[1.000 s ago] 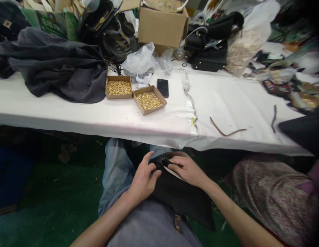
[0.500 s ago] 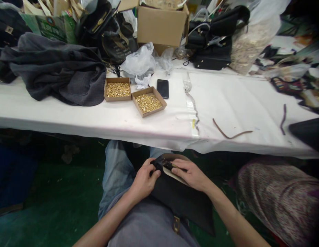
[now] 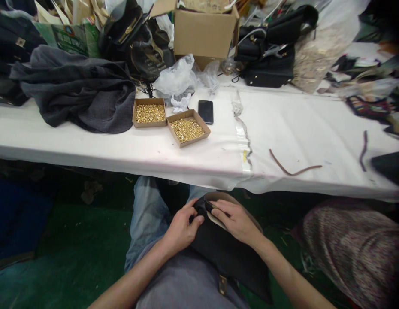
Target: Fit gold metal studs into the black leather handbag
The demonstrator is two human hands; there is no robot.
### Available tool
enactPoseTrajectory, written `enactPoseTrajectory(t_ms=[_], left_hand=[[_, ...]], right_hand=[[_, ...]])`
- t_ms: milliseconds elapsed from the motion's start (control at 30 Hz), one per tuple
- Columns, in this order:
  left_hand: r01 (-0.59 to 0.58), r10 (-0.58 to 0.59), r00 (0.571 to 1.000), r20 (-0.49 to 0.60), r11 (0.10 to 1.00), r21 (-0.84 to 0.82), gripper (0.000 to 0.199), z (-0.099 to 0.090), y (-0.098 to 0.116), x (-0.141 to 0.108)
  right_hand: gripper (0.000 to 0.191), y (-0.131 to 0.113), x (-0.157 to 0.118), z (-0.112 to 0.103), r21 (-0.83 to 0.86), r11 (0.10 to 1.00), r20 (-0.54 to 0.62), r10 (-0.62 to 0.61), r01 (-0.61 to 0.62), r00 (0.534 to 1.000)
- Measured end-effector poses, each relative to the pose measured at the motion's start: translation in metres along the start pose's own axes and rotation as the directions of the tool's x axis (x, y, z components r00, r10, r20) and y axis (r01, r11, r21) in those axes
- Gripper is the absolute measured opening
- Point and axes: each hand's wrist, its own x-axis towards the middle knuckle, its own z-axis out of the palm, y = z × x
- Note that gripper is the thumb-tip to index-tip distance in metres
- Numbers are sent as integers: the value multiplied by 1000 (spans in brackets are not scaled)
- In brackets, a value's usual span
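A black bag (image 3: 231,253) with a pale lining lies across the lap, its opening turned up toward the table and a gold clasp (image 3: 222,285) near its lower edge. My left hand (image 3: 184,225) pinches the black rim at the left end of the opening, thumb and fingers closed on it. At the opening's right side, my right hand (image 3: 235,218) is closed round a small dark piece beside the pale lining. Whether that piece is a tool or part of the bag is unclear. Both hands are a short distance apart.
On the white table (image 3: 90,148) stand two card trays (image 3: 179,143) of small gold pieces, beside a phone (image 3: 206,112). A dark cloth (image 3: 80,94), a cardboard box (image 3: 204,34) and black bags lie behind. Brown strips lie at right. Patterned fabric (image 3: 350,249) is at lower right.
The whole view has shifted slightly. My right hand has turned a little at the opening, and more of the pale lining shows behind it. My left hand keeps its grip on the rim.
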Motion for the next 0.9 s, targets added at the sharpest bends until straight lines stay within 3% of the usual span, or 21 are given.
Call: enactPoseTrajectory(t_ms=[100, 233, 333, 433, 533, 667, 900], left_hand=[[-9, 9, 1000, 6, 1000, -4, 23, -2, -2, -3], [5, -5, 998, -65, 1000, -2, 19, -2, -6, -10], [21, -30, 993, -112, 997, -77, 35, 2, -9, -13], [58, -69, 991, -115, 994, -93, 64, 5, -12, -14], [39, -39, 998, -39, 999, -13, 83, 5, -16, -14], [31, -36, 997, 73, 997, 65, 86, 4, -22, -19], [112, -115, 983, 141, 993, 23, 92, 0, -18, -24]], right_hand=[[39, -7, 5, 3, -69, 998, 10, 8, -8, 1000], [38, -18, 11, 9, -141, 990, -20, 8, -10, 1000], [35, -24, 15, 18, -84, 996, -68, -12, 6, 998], [27, -24, 16, 28, 8, 1000, -154, -16, 17, 988], [22, -21, 16, 34, 42, 999, -205, -24, 33, 979], [22, -22, 13, 40, 2, 998, -170, -64, 66, 983], [23, -30, 9, 52, -78, 989, -138, -134, 125, 981]])
